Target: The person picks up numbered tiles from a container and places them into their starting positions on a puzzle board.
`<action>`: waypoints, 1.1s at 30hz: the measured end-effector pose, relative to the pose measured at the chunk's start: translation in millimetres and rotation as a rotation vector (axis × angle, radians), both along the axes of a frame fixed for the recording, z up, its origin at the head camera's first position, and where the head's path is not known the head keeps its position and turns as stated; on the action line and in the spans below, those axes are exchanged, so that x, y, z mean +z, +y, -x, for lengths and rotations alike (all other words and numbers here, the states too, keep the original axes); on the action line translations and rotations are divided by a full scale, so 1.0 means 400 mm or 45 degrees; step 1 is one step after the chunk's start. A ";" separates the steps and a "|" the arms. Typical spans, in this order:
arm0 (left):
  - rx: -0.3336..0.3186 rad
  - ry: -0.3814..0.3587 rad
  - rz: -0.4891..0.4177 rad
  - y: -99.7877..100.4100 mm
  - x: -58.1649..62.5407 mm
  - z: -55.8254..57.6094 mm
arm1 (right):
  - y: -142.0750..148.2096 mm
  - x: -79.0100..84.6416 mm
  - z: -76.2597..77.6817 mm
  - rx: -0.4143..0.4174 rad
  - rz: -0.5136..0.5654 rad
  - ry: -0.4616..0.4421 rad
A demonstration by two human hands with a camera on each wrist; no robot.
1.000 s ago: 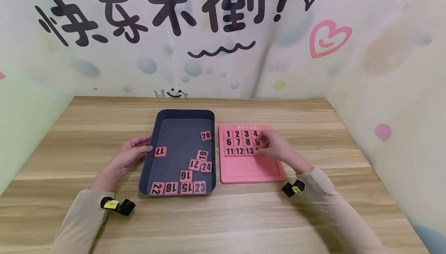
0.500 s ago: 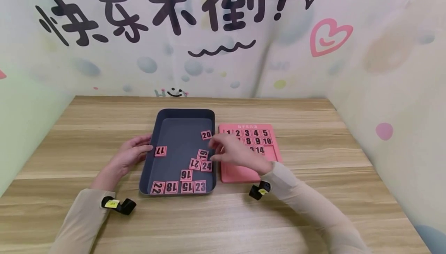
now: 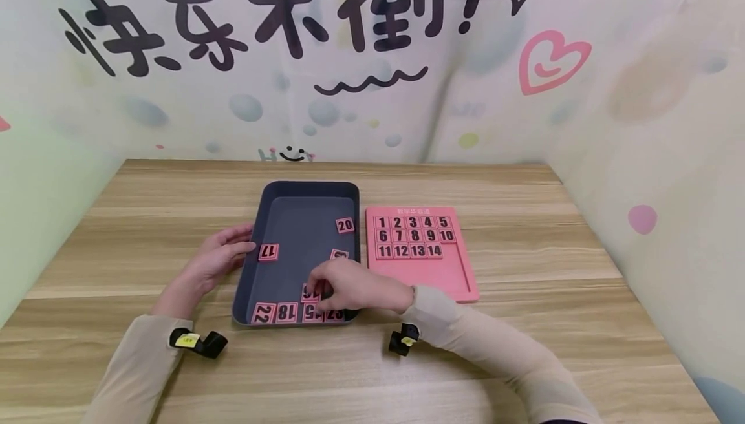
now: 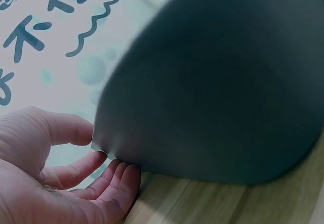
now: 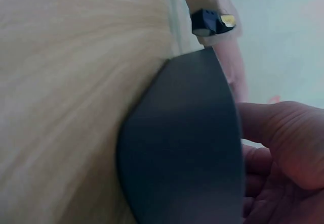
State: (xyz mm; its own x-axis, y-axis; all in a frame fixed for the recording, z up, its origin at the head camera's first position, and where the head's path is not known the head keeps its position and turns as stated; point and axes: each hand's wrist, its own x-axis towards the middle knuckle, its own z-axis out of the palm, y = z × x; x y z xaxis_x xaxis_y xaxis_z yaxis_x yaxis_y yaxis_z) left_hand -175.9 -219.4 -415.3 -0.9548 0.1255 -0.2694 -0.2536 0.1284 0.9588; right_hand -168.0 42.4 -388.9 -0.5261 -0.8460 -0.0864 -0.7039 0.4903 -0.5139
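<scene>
Left hand [image 3: 218,259] and right hand [image 3: 343,285] are both at the dark tray [image 3: 302,230], which lies just left of the middle of the wooden table [image 3: 465,372]. The left one grips nothing: its thumb and loosely bent fingers rest against the tray's left outer wall. The right one reaches over the right wall, thumb and forefinger bent above tile 16 [image 3: 307,293] and tile 15 [image 3: 310,313]; whether it pinches a tile I cannot tell (the wall hides the fingertips in the right wrist view).

Along the tray's near edge, tile 22 [image 3: 264,313] and tile 18 [image 3: 286,312] lie left of 15. Tile 17 [image 3: 268,252] lies upside down near the left wall, tile 20 [image 3: 345,225] by the right wall, farther off.

Just right of the tray, the pink board [image 3: 419,275] carries tiles 1 to 14 in three rows at its far end, the third stopping short of the right edge. Beyond the table, a pale wall [image 3: 204,114] bears black characters [image 3: 291,30] and a pink heart [image 3: 526,74].
</scene>
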 end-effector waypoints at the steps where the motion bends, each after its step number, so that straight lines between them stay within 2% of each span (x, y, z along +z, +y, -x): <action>1: -0.002 0.000 0.000 0.000 0.001 0.000 | -0.004 -0.003 -0.002 0.011 -0.019 0.013; 9: -0.005 0.007 0.011 0.000 0.002 0.000 | -0.020 -0.009 -0.020 0.042 -0.132 0.185; 16: -0.008 0.013 0.003 0.000 -0.002 0.000 | -0.027 -0.016 -0.025 0.052 -0.171 0.296; 33: 0.002 0.023 0.000 -0.002 -0.005 0.001 | -0.030 -0.024 -0.024 -0.034 -0.224 0.438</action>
